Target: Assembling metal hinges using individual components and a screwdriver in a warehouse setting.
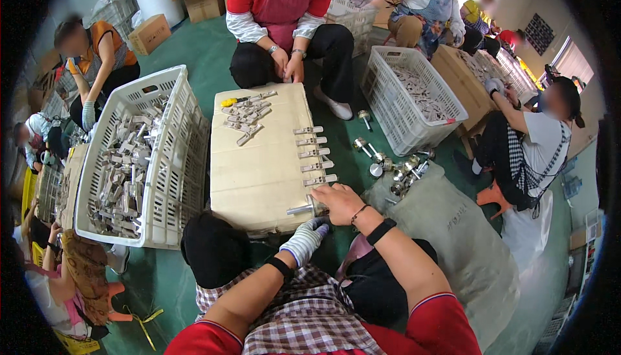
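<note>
Gloved left hand [304,240] and bare right hand [341,201], both curled around metal handle [304,209].
Pressed against near edge of cardboard box [259,161], below row of five brackets [314,154].

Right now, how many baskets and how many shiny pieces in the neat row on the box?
White baskets: 2
Metal pieces in the row: 5
Total: 7
</note>
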A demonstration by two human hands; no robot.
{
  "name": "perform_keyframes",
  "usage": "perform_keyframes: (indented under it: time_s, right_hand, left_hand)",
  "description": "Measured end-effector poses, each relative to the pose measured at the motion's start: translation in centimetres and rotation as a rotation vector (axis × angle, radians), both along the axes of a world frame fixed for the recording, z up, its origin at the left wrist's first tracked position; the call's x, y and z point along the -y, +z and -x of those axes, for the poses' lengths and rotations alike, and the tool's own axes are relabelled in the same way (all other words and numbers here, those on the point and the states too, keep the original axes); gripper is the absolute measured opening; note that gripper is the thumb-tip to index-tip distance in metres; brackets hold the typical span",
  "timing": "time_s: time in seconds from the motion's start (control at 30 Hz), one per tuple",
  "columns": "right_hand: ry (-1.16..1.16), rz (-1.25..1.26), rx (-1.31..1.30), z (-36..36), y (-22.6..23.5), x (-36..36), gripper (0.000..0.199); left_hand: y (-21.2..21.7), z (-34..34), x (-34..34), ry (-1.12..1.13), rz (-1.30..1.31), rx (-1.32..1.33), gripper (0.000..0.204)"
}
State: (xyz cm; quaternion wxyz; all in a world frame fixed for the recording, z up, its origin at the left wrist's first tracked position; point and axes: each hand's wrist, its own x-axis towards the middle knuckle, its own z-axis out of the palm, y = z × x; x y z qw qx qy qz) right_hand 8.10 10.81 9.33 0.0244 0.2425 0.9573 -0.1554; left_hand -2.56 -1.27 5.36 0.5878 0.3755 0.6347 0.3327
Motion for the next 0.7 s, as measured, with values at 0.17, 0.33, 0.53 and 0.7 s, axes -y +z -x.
perform_keyframes:
  time_s: [0.17, 0.33, 0.53, 0.7]
  right_hand:
    - [0.007, 0.040, 0.043, 0.0, -0.1, -0.2, 0.071]
    - [0.004, 0.068, 0.050, 0.0, 0.1, -0.1, 0.075]
    - [-0.009, -0.003, -0.035, -0.2, -1.2, -0.4, 0.079]
    - [-0.008, 0.028, -0.018, 0.4, -1.2, -0.8, 0.070]
  left_hand:
    - [-0.5, -0.1, 0.0, 0.189, -0.192, 0.097, 0.030]
    - [1.5, 2.5, -1.4, 0.679, -0.368, 0.139, 0.030]
    - [3.5, 5.4, -1.9, 0.220, -0.345, -0.876, 0.036]
    - [4.1, 5.4, -1.8, -0.225, -0.225, -0.930, 0.026]
